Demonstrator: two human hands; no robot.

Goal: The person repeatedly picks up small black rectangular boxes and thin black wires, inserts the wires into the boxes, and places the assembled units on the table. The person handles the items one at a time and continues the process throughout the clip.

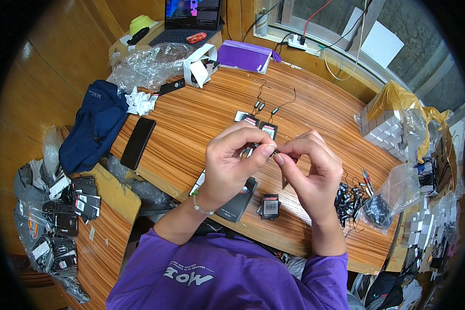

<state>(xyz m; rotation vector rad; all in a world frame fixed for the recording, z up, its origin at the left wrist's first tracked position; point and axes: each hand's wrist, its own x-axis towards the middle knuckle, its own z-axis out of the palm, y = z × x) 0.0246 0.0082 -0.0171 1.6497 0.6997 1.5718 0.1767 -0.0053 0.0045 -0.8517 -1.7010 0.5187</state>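
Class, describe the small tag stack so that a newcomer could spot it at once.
On the wooden table, look to its near edge, below the left hand and right hand in the picture. The tag stack sits there, right of a black package. Unlike that larger package, it shows a pale barcode label on top.

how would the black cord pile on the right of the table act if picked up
The black cord pile is probably floppy, as thin strands curl loosely at its edge. The pieces overlap, so lifting one may drag others along. They look small, so likely light.
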